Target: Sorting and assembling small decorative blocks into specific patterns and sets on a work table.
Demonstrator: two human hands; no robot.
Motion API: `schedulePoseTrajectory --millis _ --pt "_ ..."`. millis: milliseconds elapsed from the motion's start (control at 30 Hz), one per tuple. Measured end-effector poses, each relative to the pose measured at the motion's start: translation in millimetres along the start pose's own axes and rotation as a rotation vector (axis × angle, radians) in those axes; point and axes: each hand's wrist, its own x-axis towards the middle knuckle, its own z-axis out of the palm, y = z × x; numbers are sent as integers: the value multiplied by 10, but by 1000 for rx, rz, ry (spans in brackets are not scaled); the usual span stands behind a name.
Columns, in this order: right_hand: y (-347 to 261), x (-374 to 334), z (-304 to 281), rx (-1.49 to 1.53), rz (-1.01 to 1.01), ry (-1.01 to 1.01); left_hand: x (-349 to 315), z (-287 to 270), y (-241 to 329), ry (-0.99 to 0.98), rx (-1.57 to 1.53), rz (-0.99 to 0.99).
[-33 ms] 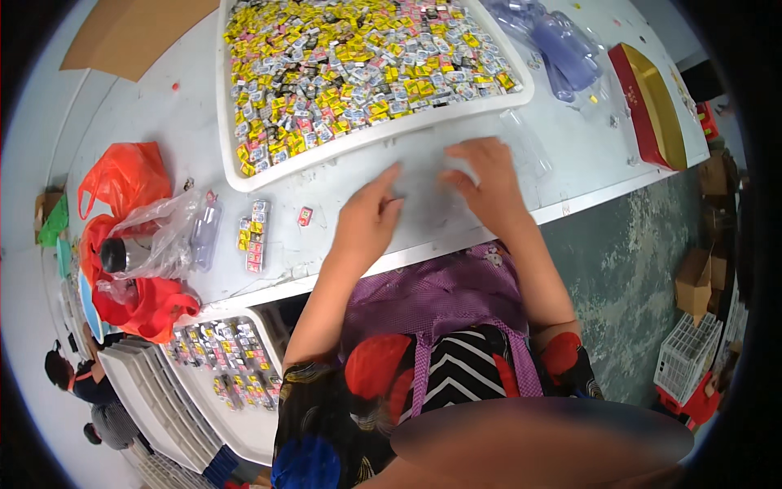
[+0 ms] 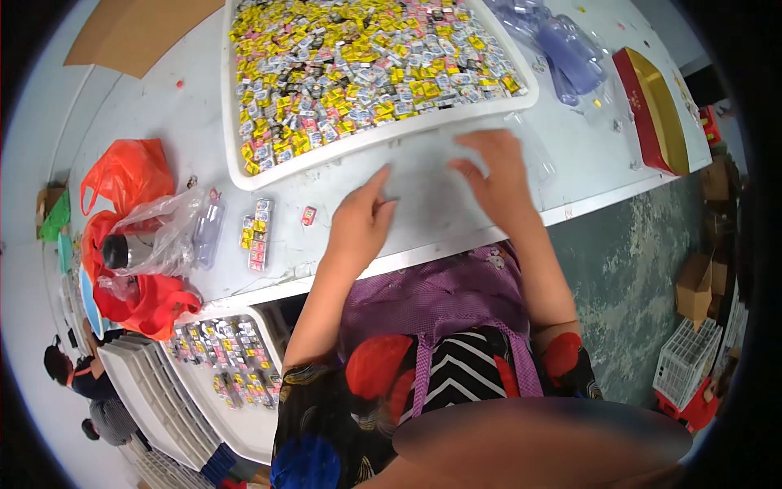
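Note:
Over the white table (image 2: 423, 200), my left hand (image 2: 362, 220) is open, its index finger stretched out and thumb apart. To its right, my right hand (image 2: 501, 175) is also open, slightly blurred, fingers bent and thumb spread; I see nothing held in either. Just beyond both stands a large white tray (image 2: 358, 145) full of tiny boxes (image 2: 350, 73) in yellow, white, pink and black. A see-through plastic piece (image 2: 533, 147) lies beside my right hand. Left of my left hand are a single small red box (image 2: 309, 215) and a clear pack (image 2: 257, 234) with rows of tiny boxes.
At the left are an orange plastic bag (image 2: 130, 175), a dark-capped bottle (image 2: 122, 251) and an empty clear container (image 2: 209, 232). Clear plastic containers (image 2: 570, 61) and a red-gold box lid (image 2: 652, 114) lie right. Filled packs (image 2: 232, 350) fill a lower tray; people (image 2: 102, 391) are beyond.
My hands have moved slightly farther apart, the left one a little leftward and the right one a little rightward and away from me. The view has shifted slightly.

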Motion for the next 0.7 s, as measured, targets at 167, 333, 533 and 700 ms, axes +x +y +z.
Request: schedulePoseTrajectory --millis 167,333,533,700 --pt "198 637 -22 -240 13 30 -177 -317 -139 185 380 72" --pt "451 1145 322 -462 61 -207 121 -715 42 357 437 292" --pt "424 1573 869 -597 57 -282 1080 -1054 -404 268 765 -78" --pt "578 1482 923 -644 -68 -172 1364 -784 -323 198 778 -30"
